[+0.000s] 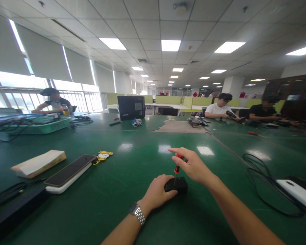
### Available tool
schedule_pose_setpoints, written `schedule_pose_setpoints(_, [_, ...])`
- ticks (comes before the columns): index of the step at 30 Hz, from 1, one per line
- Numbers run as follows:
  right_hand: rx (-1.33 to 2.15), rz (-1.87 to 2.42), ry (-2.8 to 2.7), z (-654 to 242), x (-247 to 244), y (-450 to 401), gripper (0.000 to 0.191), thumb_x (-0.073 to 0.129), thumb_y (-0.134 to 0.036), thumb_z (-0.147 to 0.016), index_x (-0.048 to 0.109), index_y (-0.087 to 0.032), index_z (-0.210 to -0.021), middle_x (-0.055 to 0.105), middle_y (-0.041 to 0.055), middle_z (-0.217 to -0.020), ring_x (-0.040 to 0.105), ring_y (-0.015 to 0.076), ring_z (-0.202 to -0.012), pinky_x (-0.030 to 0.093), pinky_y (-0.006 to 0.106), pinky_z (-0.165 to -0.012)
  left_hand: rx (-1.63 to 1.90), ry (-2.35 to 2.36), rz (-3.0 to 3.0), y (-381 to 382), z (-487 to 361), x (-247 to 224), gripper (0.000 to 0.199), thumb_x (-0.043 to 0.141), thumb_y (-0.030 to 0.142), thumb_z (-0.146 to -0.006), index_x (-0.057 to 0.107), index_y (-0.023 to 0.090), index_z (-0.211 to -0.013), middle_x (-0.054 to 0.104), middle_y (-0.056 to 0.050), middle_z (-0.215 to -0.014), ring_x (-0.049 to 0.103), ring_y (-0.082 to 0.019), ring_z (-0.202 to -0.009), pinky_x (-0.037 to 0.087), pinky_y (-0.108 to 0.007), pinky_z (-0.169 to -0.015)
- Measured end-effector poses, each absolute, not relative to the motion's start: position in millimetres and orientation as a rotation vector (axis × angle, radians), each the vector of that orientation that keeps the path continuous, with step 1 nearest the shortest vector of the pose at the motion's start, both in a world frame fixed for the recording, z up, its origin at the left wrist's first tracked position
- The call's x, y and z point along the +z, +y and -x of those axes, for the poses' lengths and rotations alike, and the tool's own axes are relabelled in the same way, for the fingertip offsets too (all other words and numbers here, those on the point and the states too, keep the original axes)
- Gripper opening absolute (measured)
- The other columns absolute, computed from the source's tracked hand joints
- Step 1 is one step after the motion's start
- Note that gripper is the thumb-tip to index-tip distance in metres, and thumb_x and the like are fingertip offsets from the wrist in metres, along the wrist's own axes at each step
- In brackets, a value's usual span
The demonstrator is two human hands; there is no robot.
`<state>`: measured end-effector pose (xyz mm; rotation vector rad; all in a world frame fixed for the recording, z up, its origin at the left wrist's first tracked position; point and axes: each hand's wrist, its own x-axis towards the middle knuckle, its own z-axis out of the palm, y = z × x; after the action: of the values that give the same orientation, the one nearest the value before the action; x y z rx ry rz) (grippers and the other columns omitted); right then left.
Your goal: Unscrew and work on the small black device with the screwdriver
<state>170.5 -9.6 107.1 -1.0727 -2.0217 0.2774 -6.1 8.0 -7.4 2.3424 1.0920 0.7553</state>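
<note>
In the head view, a small black rectangular box (181, 186) lies on the glossy green tabletop (132, 163), in front of the person. The bare left hand (159, 191), with a silver metal-link watch (137, 212) on its wrist, is partly open around the box's left end, fingers along the far side and thumb on the near side. The bare right hand (191, 164) is above the box, its fingers part-curled around the red-and-black handle of an upright screwdriver (177, 169), index finger reaching out past the handle. The screwdriver's thin metal shaft points down to the top of the box.

To the left lie a dark-screened phone (70, 170) on a white slab-like object (70, 179), a pack of white tissues (39, 163) and a green plastic basket (44, 126) with black cables. On the right, black cables (261, 182) curl beside a white flat object (299, 194). Three seated people are farther back.
</note>
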Motion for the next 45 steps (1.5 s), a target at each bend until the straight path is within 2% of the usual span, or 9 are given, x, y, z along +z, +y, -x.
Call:
schedule_pose_setpoints(5, [0.467,1.104,-1.867,-170.3,104.7,-8.1,0.024,0.060,-0.030,-0.080,0.063,-0.019,-0.101,0.064,0.0002,-0.081,0.057,0.0139,-0.068,0.045,0.025,-0.062,0.757,1.094,-2.345,8.1,5.7,-8.3,0.043,0.069,0.035,-0.077,0.060,0.026,-0.117,0.063,-0.003,-0.101,0.057,-0.024,-0.094,0.044,-0.031,-0.082])
schedule_pose_setpoints(9, [0.597,1.080,-1.889,-174.5,108.6,-7.9,0.024,0.051,-0.021,-0.079,0.066,-0.018,-0.098,0.064,0.0018,-0.085,0.058,0.0150,-0.075,0.046,0.026,-0.067,0.764,1.086,-2.354,8.7,6.2,-8.7,0.042,0.069,0.034,-0.077,0.060,0.027,-0.117,0.062,-0.002,-0.100,0.056,-0.023,-0.093,0.044,-0.031,-0.083])
schedule_pose_setpoints(12, [0.545,1.079,-1.923,-173.2,111.0,-10.0,0.026,0.047,-0.020,-0.081,0.066,-0.018,-0.099,0.061,0.0016,-0.083,0.057,0.0150,-0.075,0.046,0.026,-0.067,0.760,1.086,-2.358,8.9,6.3,-8.3,0.041,0.069,0.034,-0.077,0.060,0.027,-0.116,0.062,-0.003,-0.099,0.057,-0.023,-0.092,0.044,-0.030,-0.081])
schedule_pose_setpoints(17, [0.307,1.114,-1.968,-167.8,110.5,-13.6,0.024,0.058,-0.034,-0.083,0.069,-0.021,-0.099,0.058,0.0023,-0.082,0.055,0.0148,-0.071,0.044,0.028,-0.066,0.736,1.095,-2.353,8.0,6.6,-6.4,0.042,0.068,0.036,-0.077,0.060,0.027,-0.118,0.062,-0.003,-0.099,0.056,-0.023,-0.092,0.045,-0.030,-0.080])
schedule_pose_setpoints(24, [0.444,1.105,-1.862,-172.9,106.5,-8.3,0.025,0.049,-0.019,-0.083,0.065,-0.018,-0.102,0.065,0.0023,-0.083,0.059,0.0148,-0.074,0.047,0.026,-0.066,0.746,1.081,-2.351,8.1,7.6,-6.6,0.042,0.068,0.035,-0.077,0.059,0.025,-0.118,0.062,-0.003,-0.101,0.056,-0.023,-0.094,0.044,-0.031,-0.083])
schedule_pose_setpoints(29, [0.224,1.100,-1.925,-169.2,107.1,-10.2,0.024,0.057,-0.028,-0.082,0.068,-0.021,-0.101,0.063,0.0035,-0.089,0.057,0.0160,-0.077,0.046,0.026,-0.066,0.749,1.088,-2.338,9.1,7.0,-8.7,0.045,0.070,0.036,-0.076,0.059,0.025,-0.118,0.062,-0.003,-0.102,0.056,-0.023,-0.095,0.044,-0.031,-0.084])
schedule_pose_setpoints(35, [0.233,1.090,-1.901,-168.9,106.8,-9.9,0.028,0.046,-0.015,-0.082,0.068,-0.020,-0.099,0.066,0.0033,-0.089,0.060,0.0166,-0.080,0.046,0.028,-0.071,0.754,1.077,-2.354,8.4,6.8,-7.5,0.043,0.070,0.034,-0.076,0.059,0.025,-0.117,0.063,-0.003,-0.102,0.057,-0.024,-0.094,0.044,-0.031,-0.083])
schedule_pose_setpoints(40, [0.190,1.082,-1.917,-168.7,105.7,-9.1,0.024,0.055,-0.027,-0.083,0.069,-0.021,-0.102,0.061,0.0039,-0.083,0.058,0.0175,-0.079,0.047,0.027,-0.066,0.747,1.090,-2.354,8.3,6.5,-6.6,0.043,0.069,0.035,-0.077,0.060,0.025,-0.118,0.063,-0.004,-0.102,0.057,-0.024,-0.094,0.045,-0.031,-0.083])
schedule_pose_setpoints(45, [0.270,1.069,-1.849,-168.3,104.5,-8.9,0.027,0.047,-0.014,-0.081,0.067,-0.020,-0.099,0.066,0.0028,-0.084,0.060,0.0158,-0.077,0.047,0.026,-0.065,0.754,1.089,-2.358,8.0,6.0,-6.4,0.041,0.068,0.034,-0.077,0.060,0.025,-0.116,0.063,-0.004,-0.100,0.057,-0.024,-0.093,0.045,-0.031,-0.084])
